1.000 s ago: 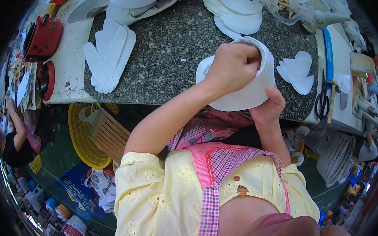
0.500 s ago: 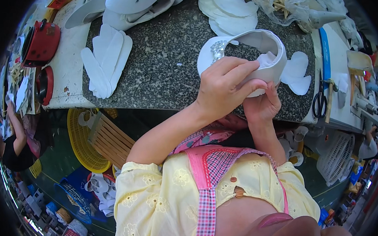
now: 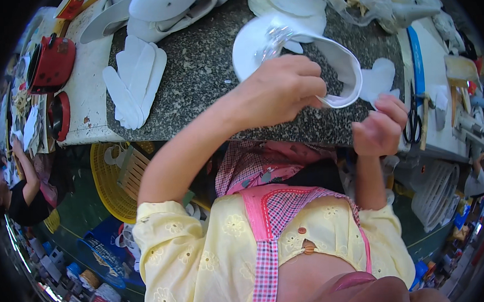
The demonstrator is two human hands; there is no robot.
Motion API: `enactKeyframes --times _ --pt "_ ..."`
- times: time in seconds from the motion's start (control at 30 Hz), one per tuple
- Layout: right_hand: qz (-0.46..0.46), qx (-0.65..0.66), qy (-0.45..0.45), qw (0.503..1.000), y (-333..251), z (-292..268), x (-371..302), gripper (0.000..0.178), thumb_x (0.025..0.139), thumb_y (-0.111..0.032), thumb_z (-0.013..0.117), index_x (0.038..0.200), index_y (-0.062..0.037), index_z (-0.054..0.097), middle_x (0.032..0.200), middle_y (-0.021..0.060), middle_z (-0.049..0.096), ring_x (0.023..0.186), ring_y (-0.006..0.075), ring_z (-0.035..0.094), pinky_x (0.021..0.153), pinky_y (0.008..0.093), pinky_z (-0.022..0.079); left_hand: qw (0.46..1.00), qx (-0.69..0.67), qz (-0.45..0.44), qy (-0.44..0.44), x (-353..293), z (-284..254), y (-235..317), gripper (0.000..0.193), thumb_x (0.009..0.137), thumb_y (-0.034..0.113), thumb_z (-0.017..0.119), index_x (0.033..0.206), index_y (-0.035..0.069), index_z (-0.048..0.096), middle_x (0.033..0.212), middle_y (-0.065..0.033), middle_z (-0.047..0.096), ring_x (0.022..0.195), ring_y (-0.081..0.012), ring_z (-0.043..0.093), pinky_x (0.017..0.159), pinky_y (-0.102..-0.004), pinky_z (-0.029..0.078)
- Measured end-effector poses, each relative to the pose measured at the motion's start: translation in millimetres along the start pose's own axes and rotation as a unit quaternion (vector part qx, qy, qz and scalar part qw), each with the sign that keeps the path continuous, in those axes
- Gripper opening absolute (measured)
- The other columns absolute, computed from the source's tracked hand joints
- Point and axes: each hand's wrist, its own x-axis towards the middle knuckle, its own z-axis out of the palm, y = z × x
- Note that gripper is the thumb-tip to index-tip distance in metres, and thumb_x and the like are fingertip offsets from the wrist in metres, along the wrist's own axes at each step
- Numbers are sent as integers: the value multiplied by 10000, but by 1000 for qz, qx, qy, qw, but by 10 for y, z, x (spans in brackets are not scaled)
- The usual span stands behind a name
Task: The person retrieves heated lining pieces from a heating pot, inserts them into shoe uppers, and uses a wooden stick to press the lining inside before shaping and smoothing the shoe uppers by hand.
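My left hand point(image 3: 285, 90) is closed on the lower rim of a white shoe upper point(image 3: 342, 56), a curved looped band with a flat rounded part and a sparkling ornament. The upper is held tilted above the dark speckled slab point(image 3: 193, 82). To its right, apart from it, my right hand point(image 3: 382, 125) is raised with curled fingers at the slab's near edge; anything inside them is hidden. Just beyond that hand lie thin white cut pieces point(image 3: 377, 77). A larger pile of white cut pieces point(image 3: 294, 6) lies behind the upper, partly covered by it.
Long white insole-shaped pieces point(image 3: 136, 80) lie on the slab's left, with white shoe parts point(image 3: 169, 8) piled behind. Black-handled scissors point(image 3: 412, 121) and a blue strip point(image 3: 416, 57) are at the right edge. A yellow basket point(image 3: 104, 187) stands below. Another person point(image 3: 25, 186) is at far left.
My right hand has let go of the upper and moved right. My left hand keeps its hold, and the upper has turned and shifted a little left.
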Motion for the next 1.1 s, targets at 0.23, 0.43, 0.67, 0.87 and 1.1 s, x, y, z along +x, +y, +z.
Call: enactKeyframes --times 0.23,0.43,0.67,0.87,1.1 --pt "-82 -185 -468 860 337 100 -142 348 661 -81 574 995 2 521 918 97 525 891 234 543 760 302 462 904 374 151 -145 -362 269 -324 187 637 174 564 804 102 608 837 18 528 826 -106 525 787 -326 393" --pt "-94 -237 -462 850 200 66 -274 385 693 -81 493 1054 52 506 994 124 497 920 223 530 771 292 463 919 365 -16 -148 -651 370 -86 272 708 156 550 969 126 621 956 47 563 884 -73 530 804 -385 309" --pt "-36 -236 -467 851 151 117 -307 342 694 -92 494 1006 44 533 930 98 500 848 215 524 709 293 466 935 326 -111 -87 -719 550 10 251 708 155 525 944 103 595 981 19 540 990 -110 472 786 -426 295" --pt "-56 -225 -447 864 235 94 -308 343 690 -99 495 999 44 533 945 105 510 885 221 514 752 295 460 923 357 -43 -139 -624 463 -54 346 700 130 520 1037 142 596 955 44 555 889 -95 519 832 -427 266" --pt "-157 -308 -458 819 282 110 -213 375 687 -136 491 991 77 539 1011 134 521 955 245 499 848 311 429 893 415 -10 -171 -305 409 -127 193 709 164 520 896 187 558 867 95 524 776 -89 504 741 -441 300"
